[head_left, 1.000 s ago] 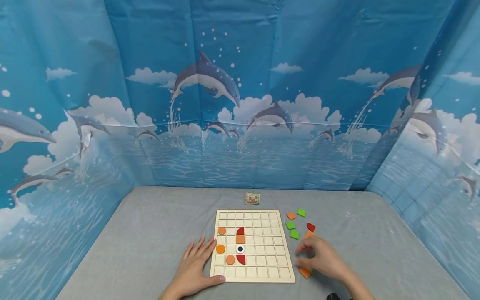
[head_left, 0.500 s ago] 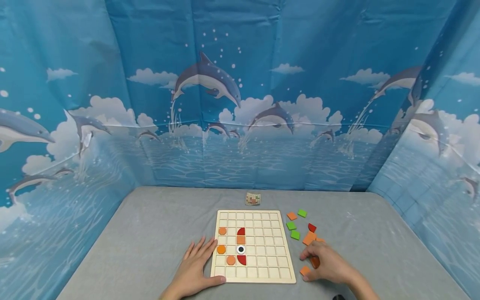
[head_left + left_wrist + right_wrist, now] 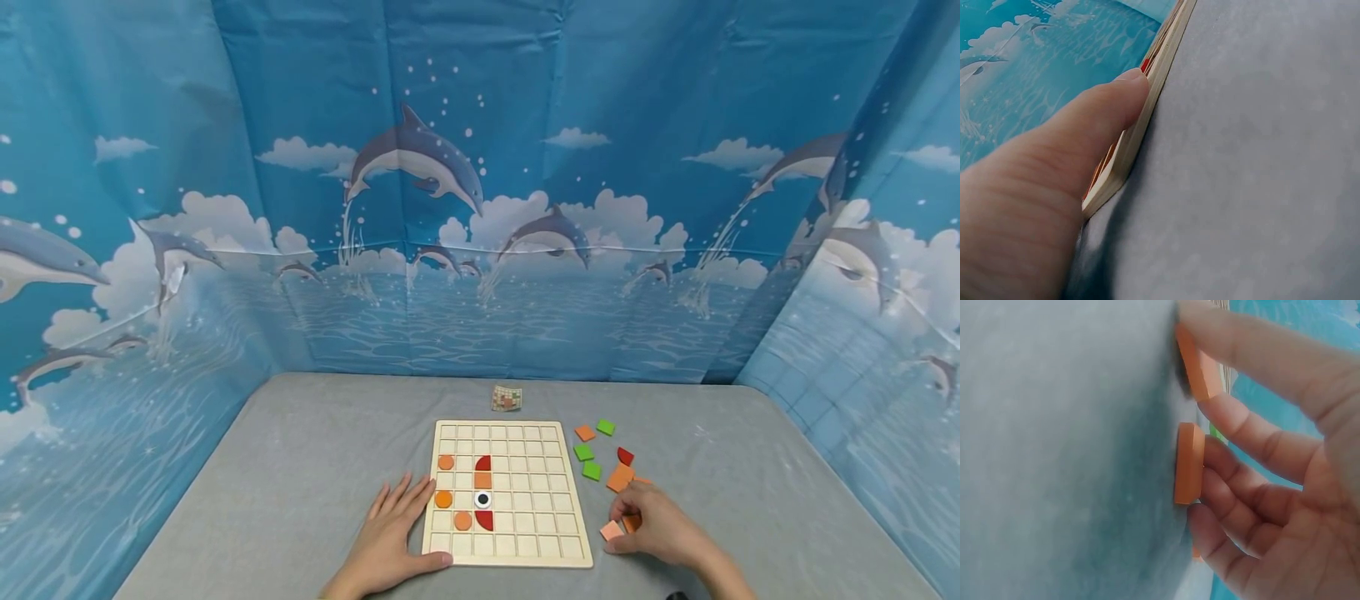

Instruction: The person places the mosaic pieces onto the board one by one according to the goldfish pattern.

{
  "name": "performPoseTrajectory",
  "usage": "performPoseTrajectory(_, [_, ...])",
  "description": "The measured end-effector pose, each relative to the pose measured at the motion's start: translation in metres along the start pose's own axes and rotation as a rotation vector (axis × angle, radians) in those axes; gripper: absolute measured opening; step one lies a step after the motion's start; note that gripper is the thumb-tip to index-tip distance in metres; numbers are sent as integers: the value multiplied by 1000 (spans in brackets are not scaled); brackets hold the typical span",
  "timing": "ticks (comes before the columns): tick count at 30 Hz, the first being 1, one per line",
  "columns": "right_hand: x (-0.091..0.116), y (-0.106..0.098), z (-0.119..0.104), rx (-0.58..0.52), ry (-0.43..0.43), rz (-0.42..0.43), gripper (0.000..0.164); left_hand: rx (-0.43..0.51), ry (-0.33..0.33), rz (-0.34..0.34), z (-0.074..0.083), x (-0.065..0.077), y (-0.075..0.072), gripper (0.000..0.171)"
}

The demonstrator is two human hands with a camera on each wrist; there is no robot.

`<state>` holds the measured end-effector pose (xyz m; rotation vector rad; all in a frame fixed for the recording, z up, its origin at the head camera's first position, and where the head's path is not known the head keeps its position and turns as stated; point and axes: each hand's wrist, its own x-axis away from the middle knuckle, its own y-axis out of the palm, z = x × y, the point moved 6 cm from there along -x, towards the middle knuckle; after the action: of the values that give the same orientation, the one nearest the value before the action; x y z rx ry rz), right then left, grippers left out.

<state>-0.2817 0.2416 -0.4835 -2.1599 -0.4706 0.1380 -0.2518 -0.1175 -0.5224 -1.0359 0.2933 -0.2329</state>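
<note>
My right hand [image 3: 654,525] pinches an orange square tile [image 3: 611,531] between thumb and index finger, right of the board. In the right wrist view this tile [image 3: 1200,369] stands tilted on edge. A second orange tile [image 3: 1189,464] lies by the curled other fingers, partly hidden under the hand in the head view. My left hand [image 3: 392,527] rests spread at the left edge of a wooden grid board [image 3: 536,546], its thumb [image 3: 1107,103] over the near corner. On the board lie orange discs [image 3: 444,499], red quarter-circles [image 3: 483,521], an orange square [image 3: 482,480] and an eye piece [image 3: 483,499].
Green squares [image 3: 583,452], a red quarter-circle [image 3: 626,456] and more orange tiles [image 3: 620,477] lie on the grey cloth [image 3: 315,450] right of the board. A small pattern card [image 3: 506,398] sits behind the board. A dolphin-print curtain [image 3: 480,325] surrounds the table.
My right hand has come down over the nearest orange tile; thumb and index finger have closed on it and tipped it up. The left hand has stayed in place.
</note>
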Motion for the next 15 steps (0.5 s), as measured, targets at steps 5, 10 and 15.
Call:
performPoseTrajectory(5, [-1, 0, 1, 3, 6, 6, 36, -2, -5, -6, -1, 0, 1, 102])
performPoseTrajectory(10, [0, -1, 2, -39, -33, 18, 30, 5, -4, -3, -1, 0, 2, 102])
performPoseTrajectory(15, [0, -1, -1, -60, -73, 35, 24, 9, 2, 4, -1, 0, 0, 101])
